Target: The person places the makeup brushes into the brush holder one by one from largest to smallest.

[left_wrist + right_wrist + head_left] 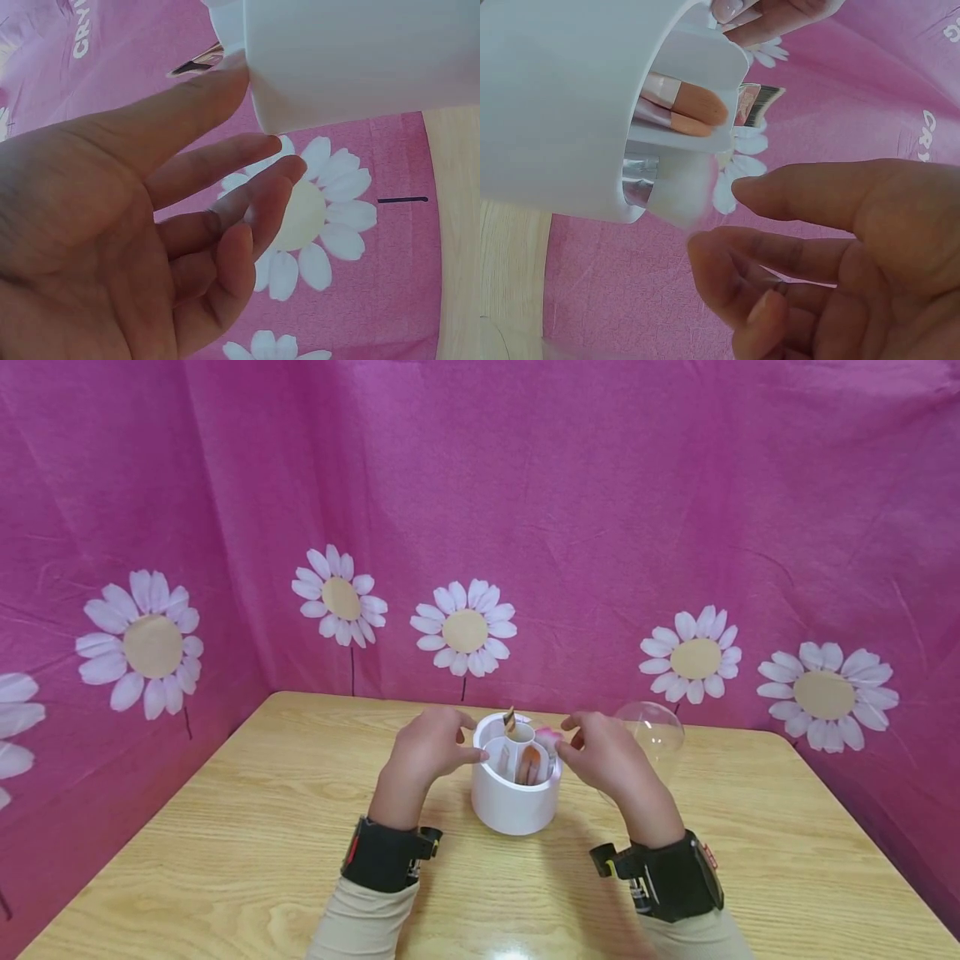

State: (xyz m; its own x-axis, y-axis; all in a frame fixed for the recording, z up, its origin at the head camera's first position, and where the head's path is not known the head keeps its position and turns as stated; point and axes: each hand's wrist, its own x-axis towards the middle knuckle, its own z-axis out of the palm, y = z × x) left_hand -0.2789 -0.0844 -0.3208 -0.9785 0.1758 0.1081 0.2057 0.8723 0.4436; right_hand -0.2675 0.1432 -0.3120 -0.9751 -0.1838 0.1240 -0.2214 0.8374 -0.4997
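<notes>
A white round makeup brush holder [514, 806] with inner compartments stands upright on the table. Several makeup brushes [697, 105] with orange-brown bristles lean inside it. A dark-tipped angled brush [510, 720] pokes up at the back, and a fluffy white-and-pink brush [682, 187] sits at the right side. My left hand [429, 745] touches the holder's rim with its thumb, the other fingers loosely bent beside the wall. On the other side, my right hand [609, 752] hovers by the fluffy brush, thumb and fingertips apart with nothing between them.
A clear dome-shaped cover [656, 735] stands on the table behind my right hand. The wooden table [247, 827] reaches back to a pink cloth [555, 527] printed with white daisies. Both wrists wear black camera straps.
</notes>
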